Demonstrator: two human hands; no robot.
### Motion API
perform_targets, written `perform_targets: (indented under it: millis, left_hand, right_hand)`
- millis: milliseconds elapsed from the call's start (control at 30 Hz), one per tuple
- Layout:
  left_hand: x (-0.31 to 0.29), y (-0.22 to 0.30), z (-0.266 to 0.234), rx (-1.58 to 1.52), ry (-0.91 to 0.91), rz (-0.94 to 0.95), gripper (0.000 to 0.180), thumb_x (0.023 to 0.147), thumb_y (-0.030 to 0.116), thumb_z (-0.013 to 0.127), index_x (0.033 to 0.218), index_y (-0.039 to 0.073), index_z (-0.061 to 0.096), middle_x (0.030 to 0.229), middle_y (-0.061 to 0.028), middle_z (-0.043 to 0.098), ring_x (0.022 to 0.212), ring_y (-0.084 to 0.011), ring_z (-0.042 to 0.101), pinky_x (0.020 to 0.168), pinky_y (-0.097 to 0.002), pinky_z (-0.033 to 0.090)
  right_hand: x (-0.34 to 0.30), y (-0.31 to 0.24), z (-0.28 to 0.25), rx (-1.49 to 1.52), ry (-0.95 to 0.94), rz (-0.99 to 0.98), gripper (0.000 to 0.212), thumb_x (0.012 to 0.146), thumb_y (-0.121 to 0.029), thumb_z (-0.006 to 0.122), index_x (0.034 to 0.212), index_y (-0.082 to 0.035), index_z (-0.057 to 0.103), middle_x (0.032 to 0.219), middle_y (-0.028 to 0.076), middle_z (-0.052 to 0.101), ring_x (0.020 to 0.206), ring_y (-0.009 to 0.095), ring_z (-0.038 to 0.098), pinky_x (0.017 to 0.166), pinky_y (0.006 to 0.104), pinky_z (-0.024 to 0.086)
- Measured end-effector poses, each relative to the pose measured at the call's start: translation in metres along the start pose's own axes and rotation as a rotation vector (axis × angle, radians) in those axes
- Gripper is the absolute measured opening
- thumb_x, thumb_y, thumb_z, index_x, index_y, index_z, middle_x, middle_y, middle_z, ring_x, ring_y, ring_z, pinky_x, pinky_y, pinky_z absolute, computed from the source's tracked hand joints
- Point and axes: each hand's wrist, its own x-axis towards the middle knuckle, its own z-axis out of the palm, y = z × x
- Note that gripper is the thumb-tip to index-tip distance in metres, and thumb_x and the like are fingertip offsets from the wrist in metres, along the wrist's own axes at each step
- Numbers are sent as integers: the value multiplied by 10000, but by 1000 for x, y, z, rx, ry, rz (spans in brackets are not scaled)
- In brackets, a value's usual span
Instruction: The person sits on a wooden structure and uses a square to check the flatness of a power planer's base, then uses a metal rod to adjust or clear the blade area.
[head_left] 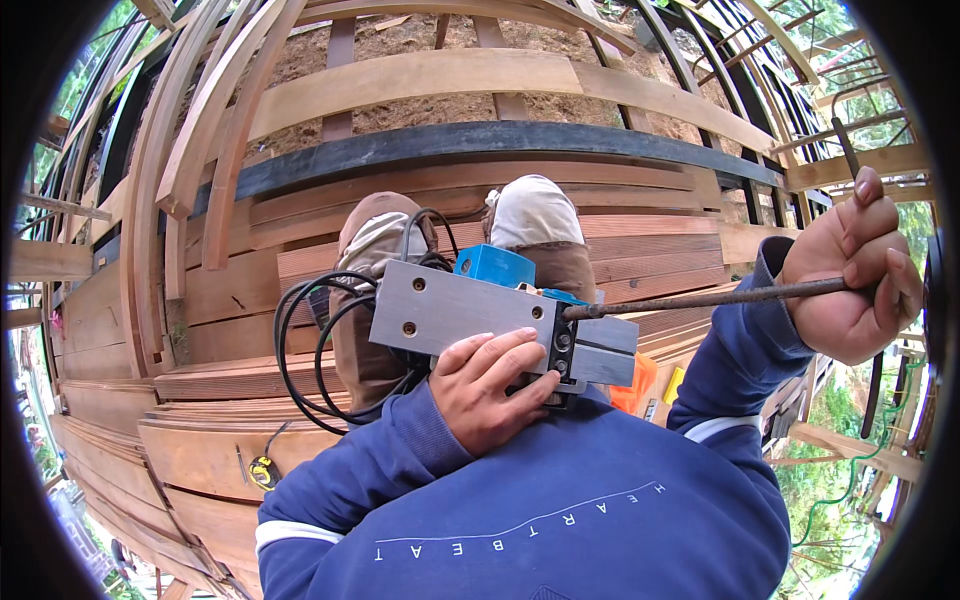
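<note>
An electric hand planer (455,308) with a silver sole and blue body lies sole-up across my lap. My left hand (495,385) grips its near edge, with fingers over the sole beside the bolted black cutter block (563,350). The fingers of my right hand (850,270) are closed round the crossbar of a long, rusty T-handle wrench (690,300). Its shaft runs leftward to the cutter block, and the tip touches the block's far end. Exactly how the tip is seated is too small to tell. A black cord (285,330) loops at the planer's left.
Stacked reddish-brown boards (200,350) lie under and around my legs. A yellow tape measure (263,472) rests on boards at the left. Long loose planks (225,110) lean at the far left. Beyond a dark beam (480,140), open joists (420,75) span bare soil.
</note>
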Motion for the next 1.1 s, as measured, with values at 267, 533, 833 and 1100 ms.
perform_targets:
  millis: [267,533,833,1100]
  left_hand:
    - [5,-3,0,20,8,17,408,747,394,765,1134,278,708,1186,0,636,1176,-174,616,1008,-366,358]
    - [7,-4,0,30,-16,13,400,767,410,752,1146,291,711,1193,3,640,1172,-166,617,998,-356,366]
    - [6,-7,-3,57,-55,20,333,851,370,675,1169,277,702,1177,1,634,1174,-160,613,971,-341,374]
    - [8,-9,-8,37,-87,50,322,865,317,647,1178,255,689,1204,-10,628,1220,-154,588,997,-330,346]
  right_hand:
    - [0,11,21,69,102,57,392,897,-156,354,1061,-118,708,594,-43,355,692,147,349,891,487,309]
    - [1,33,42,229,324,-3,253,833,-170,434,826,-153,687,529,-61,375,639,138,399,970,429,333]
    - [1,65,55,890,486,10,198,832,-171,554,652,-187,635,485,-66,378,557,112,401,939,343,372]
    - [-7,53,57,553,372,82,160,904,-182,512,793,-167,626,525,-71,339,572,111,343,773,347,338]
